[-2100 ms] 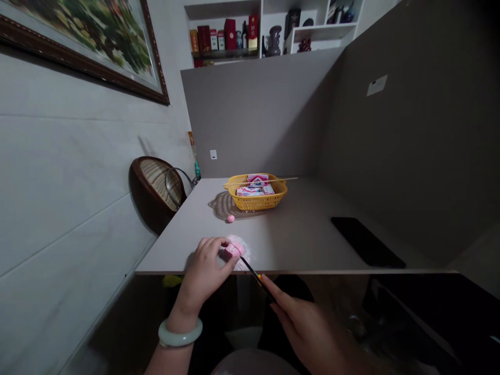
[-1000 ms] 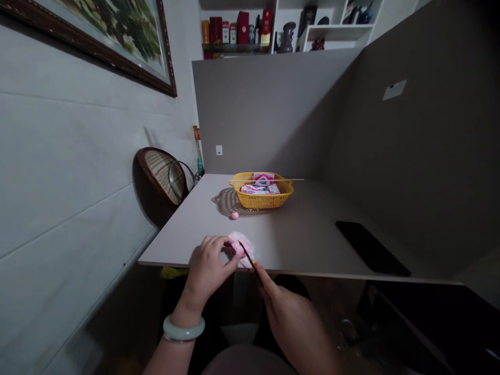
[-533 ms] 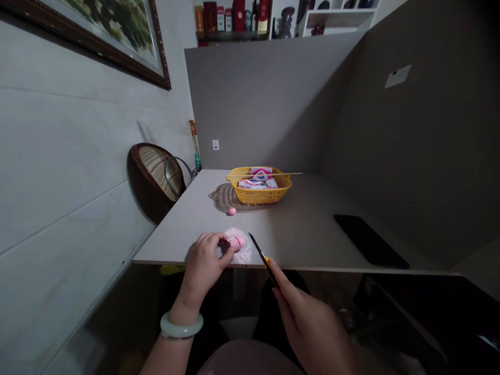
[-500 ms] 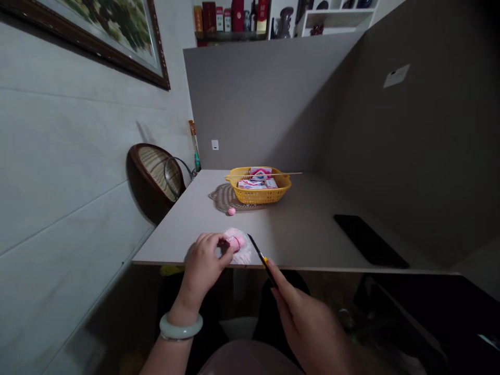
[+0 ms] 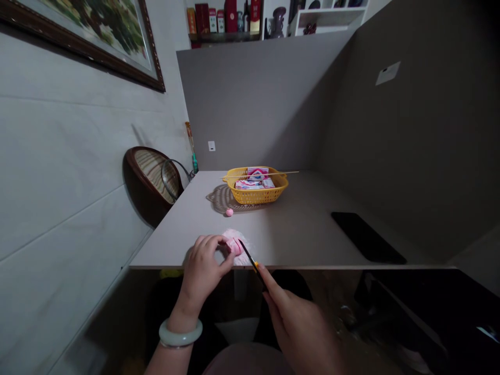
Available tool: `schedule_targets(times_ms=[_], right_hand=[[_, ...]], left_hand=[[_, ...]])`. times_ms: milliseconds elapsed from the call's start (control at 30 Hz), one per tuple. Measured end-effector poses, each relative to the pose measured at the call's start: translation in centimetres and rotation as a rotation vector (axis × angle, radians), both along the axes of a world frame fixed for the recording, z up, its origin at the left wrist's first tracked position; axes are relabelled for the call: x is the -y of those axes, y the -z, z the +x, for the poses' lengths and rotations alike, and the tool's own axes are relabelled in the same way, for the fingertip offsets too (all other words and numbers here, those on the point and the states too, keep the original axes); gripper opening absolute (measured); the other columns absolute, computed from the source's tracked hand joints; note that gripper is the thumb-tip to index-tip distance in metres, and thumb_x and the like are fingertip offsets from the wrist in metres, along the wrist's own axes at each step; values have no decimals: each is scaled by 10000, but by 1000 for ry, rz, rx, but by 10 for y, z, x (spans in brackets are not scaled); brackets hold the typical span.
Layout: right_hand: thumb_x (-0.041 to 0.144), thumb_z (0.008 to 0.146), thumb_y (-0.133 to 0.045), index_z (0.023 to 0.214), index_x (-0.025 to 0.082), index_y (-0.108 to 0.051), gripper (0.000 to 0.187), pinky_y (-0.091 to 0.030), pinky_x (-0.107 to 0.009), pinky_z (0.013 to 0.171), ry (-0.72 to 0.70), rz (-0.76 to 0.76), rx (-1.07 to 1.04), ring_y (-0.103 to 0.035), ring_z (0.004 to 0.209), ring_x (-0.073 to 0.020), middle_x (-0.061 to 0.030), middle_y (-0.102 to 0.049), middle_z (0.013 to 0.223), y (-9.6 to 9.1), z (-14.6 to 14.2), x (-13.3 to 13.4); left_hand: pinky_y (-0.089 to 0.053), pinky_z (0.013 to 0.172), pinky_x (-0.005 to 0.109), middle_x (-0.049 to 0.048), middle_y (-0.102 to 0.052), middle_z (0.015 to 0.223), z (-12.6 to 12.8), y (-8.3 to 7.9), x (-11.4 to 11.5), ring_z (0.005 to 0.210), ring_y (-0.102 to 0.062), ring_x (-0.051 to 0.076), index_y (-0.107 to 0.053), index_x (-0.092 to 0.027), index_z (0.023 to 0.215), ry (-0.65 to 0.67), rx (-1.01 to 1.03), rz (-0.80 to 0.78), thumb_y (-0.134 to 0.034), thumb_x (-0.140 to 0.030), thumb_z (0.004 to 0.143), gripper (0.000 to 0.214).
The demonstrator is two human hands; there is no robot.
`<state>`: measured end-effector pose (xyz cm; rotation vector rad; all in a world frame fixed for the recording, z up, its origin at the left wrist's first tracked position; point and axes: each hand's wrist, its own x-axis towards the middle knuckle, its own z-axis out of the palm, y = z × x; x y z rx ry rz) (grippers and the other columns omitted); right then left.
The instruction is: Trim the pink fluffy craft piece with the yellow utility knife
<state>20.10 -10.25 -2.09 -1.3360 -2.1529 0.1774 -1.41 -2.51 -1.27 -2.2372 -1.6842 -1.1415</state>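
My left hand [image 5: 205, 266] pinches a small pink soap block [image 5: 235, 246] between thumb and fingers, near the front edge of the table. A cut or groove line crosses the block. Pale pink shavings [image 5: 241, 259] lie under and around it. In my right hand [image 5: 295, 310] is a utility knife [image 5: 250, 256] with a dark blade and a yellow part by the thumb. Its tip is at the right side of the block; whether it touches, I cannot tell. Beyond my left hand a small pink ball [image 5: 229, 212] rests on the table.
A yellow basket [image 5: 260, 197] with pink-and-white packages [image 5: 255, 178] stands farther back, a thin stick [image 5: 281, 173] across its rim. A black flat slab [image 5: 365, 237] lies at the right of the grey table [image 5: 297, 224]. A brown round-backed object [image 5: 150, 182] leans at the left wall.
The knife in my right hand has moved left, its blade now right at the pink soap block. My left hand keeps its pinch on the block. The view has shifted slightly.
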Motion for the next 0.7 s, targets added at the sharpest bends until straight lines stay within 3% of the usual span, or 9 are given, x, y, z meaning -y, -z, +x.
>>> schedule_targets(times_ms=[367,700], right_hand=[[112,924,-297,1443,121,-469,546,-536,-269,535,30,41,146,-682,540,-195,-64,-740,732,6,-7,-7],[48,876,-323,1469,128,-428,608,-474,-232,468,46,18,281,-688,544,-192,-66,-738,721,-3,-16,-14]], left_hand=[[-487,844,349,40,-678,965,2,-1,3,946,-597,213,-605,-222,987,22,14,34,-643,-301,846,166],[-492,798,345,26,-669,907,4,-6,5,918,-602,218,-590,-230,917,27,26,23,-653,-294,833,123]])
